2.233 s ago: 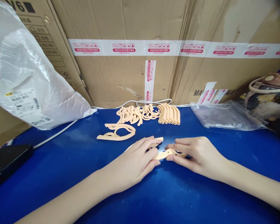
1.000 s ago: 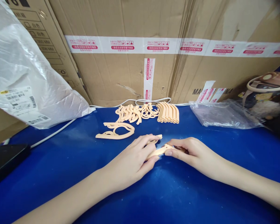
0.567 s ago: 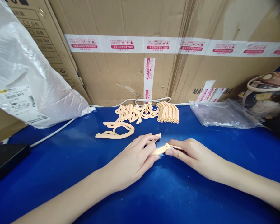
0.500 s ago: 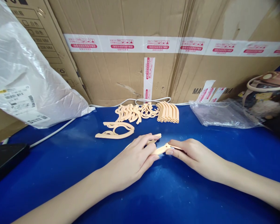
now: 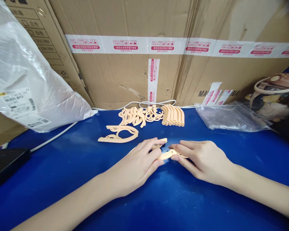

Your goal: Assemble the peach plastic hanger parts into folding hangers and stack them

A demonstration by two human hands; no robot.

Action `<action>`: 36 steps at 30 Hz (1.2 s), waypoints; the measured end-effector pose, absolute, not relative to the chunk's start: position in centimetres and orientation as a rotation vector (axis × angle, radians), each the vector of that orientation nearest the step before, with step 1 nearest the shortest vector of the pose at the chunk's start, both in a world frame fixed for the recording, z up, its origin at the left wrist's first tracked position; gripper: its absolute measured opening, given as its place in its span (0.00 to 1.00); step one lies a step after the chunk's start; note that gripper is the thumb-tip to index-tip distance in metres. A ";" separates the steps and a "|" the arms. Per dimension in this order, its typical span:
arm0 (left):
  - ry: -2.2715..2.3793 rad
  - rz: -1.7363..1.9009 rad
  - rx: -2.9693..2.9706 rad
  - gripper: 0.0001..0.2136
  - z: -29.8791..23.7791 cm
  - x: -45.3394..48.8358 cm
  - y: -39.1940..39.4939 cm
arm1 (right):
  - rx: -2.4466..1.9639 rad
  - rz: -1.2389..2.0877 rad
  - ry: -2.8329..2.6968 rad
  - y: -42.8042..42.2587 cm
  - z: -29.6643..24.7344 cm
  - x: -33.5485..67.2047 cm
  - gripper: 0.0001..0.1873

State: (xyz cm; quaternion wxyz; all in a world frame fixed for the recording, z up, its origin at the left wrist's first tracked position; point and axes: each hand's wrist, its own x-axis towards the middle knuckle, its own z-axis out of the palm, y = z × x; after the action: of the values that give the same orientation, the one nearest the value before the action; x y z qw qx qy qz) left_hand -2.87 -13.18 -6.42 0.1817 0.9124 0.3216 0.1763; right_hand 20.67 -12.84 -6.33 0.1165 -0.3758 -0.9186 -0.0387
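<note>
My left hand (image 5: 135, 166) and my right hand (image 5: 202, 158) meet on the blue table (image 5: 159, 199), each pinching one end of a curved peach plastic piece (image 5: 165, 155). Another end of the same kind of piece (image 5: 163, 140) pokes out past my left fingertips. Just behind the hands lies an assembled peach hanger-shaped part (image 5: 119, 134). Farther back sit a loose heap of peach hooks (image 5: 139, 116) and a neat row of curved peach strips (image 5: 173, 115).
Taped cardboard boxes (image 5: 159, 51) wall off the back. A white plastic bag (image 5: 26, 83) is at the left, a clear plastic bag (image 5: 228, 117) at the right beside a pink bottle (image 5: 274, 93). A white cable (image 5: 55, 138) and a black device (image 5: 4, 165) lie at the left.
My right hand has flattened and spread its fingers more over the piece's end. My left hand has barely moved. The piece stays in the same spot between them.
</note>
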 end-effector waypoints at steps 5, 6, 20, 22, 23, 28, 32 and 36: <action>0.908 0.501 2.598 0.13 -6.6 -2.9 -13.1 | -1.052 -0.125 -2.695 -12.8 -6.3 20.9 0.18; 0.908 0.497 2.602 0.13 -6.6 -2.9 -13.1 | -1.038 -0.128 -2.696 -12.7 -6.3 20.9 0.18; 0.906 0.439 2.687 0.12 -6.8 -3.0 -13.0 | -1.023 -0.026 -2.689 -12.3 -6.7 20.9 0.18; 0.897 0.450 2.681 0.12 -6.8 -3.0 -13.0 | -1.029 -0.006 -2.687 -12.3 -6.7 20.9 0.18; 0.892 0.455 2.672 0.12 -6.8 -3.0 -13.1 | -1.031 0.004 -2.688 -12.3 -6.6 20.9 0.18; 0.891 0.444 2.590 0.09 -6.3 -3.1 -13.1 | -1.047 0.057 -2.683 -12.4 -6.5 20.8 0.18; 0.921 0.408 2.554 0.07 -6.1 -3.3 -13.0 | -1.059 0.130 -2.697 -12.5 -6.4 20.8 0.18; 0.979 0.470 2.463 0.08 -6.1 -3.3 -12.9 | -1.031 0.218 -2.740 -12.3 -5.9 20.9 0.18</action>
State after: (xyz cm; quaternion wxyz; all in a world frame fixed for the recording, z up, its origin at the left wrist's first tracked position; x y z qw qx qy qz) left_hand -3.27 -12.92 -6.09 0.2232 0.8920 0.3545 0.1701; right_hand 20.93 -12.32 -5.92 0.1029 -0.3494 -0.9284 0.0740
